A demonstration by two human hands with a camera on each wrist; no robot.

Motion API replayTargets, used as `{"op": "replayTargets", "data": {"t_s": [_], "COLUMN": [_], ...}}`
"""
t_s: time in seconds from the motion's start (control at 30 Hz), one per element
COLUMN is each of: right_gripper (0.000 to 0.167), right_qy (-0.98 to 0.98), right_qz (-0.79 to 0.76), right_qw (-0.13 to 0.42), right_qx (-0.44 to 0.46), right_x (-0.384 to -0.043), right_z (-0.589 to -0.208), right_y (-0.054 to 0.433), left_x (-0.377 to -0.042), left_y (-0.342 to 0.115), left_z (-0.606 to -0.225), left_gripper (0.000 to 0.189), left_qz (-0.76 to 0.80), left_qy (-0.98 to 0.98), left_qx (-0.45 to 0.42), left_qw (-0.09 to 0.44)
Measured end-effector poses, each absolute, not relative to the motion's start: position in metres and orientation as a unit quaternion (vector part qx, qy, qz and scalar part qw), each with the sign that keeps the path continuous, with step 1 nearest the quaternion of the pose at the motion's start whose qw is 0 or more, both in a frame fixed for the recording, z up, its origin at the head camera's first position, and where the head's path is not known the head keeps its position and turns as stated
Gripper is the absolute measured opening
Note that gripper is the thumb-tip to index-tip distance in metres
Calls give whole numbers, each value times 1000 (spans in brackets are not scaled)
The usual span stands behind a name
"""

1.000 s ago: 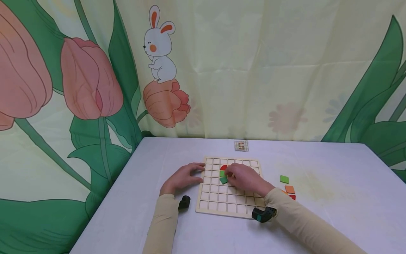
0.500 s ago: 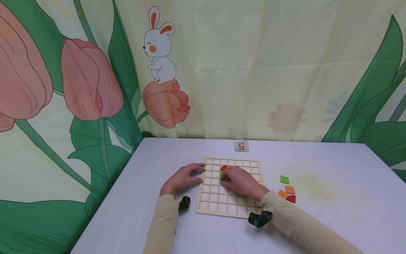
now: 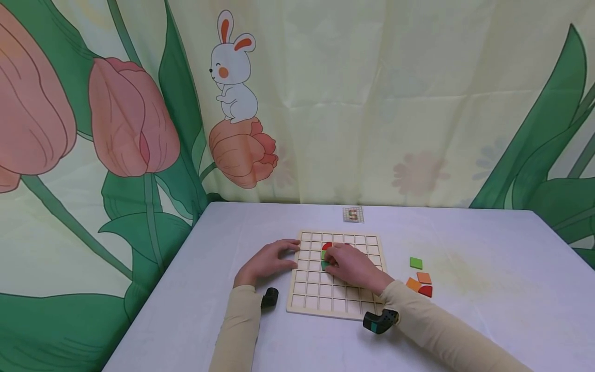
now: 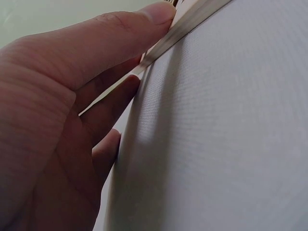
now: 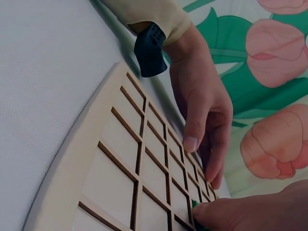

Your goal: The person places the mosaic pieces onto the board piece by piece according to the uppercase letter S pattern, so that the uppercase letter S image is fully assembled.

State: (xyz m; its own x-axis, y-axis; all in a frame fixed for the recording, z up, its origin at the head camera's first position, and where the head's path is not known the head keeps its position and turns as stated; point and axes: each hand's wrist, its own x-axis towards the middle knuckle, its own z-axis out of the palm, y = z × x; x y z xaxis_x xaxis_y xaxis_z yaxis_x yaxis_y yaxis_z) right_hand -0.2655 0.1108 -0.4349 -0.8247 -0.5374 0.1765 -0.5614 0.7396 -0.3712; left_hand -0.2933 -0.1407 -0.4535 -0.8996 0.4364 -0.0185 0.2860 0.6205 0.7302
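A wooden grid board (image 3: 309,305) lies on the white table. My left hand (image 3: 266,262) rests at its left edge; in the left wrist view the thumb (image 4: 139,21) touches the board's rim, fingers loosely extended. Over the upper middle cells, my right hand (image 3: 355,266) has its thumb and curled fingers on a dark green tile (image 3: 324,265), which the right wrist view shows as a green sliver (image 5: 195,204) by the thumb. A light green tile (image 3: 323,255) and a red rounded piece (image 3: 327,246) sit above it, partly covered by the fingers.
Right of the board lie a loose green square (image 3: 416,263), an orange square (image 3: 424,278), another orange piece (image 3: 412,284) and a red rounded piece (image 3: 425,291). A small pattern card (image 3: 353,214) lies behind the board. A printed curtain (image 3: 325,129) hangs beyond the table.
My right hand has shifted slightly left, and the dark green tile, tilted earlier, now sits further left under the fingers. The left hand has stayed put.
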Motion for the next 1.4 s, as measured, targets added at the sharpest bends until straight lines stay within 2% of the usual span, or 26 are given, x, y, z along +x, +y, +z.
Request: {"op": "replayTargets", "data": {"t_s": [0.53,0.87,1.17,1.4], "right_gripper": [16,16,22,15], "right_qy": [-926,-915,-907,-914], "right_qz": [219,218,231,220], "right_qw": [35,71,37,16], "right_qx": [306,332,350,340], "right_x": [-264,-264,-267,-267], "right_z": [-437,-433,-436,-434], "right_y": [111,115,119,115], "left_x": [-294,-294,-294,-296], "left_y": [-142,-142,-141,-142], "left_z": [-456,-454,-455,-456], "left_gripper": [45,44,45,46], "left_qz": [388,390,389,389], "left_qy": [893,892,893,892], "left_qx": [206,208,202,210], "left_qw": [96,94,97,94]}}
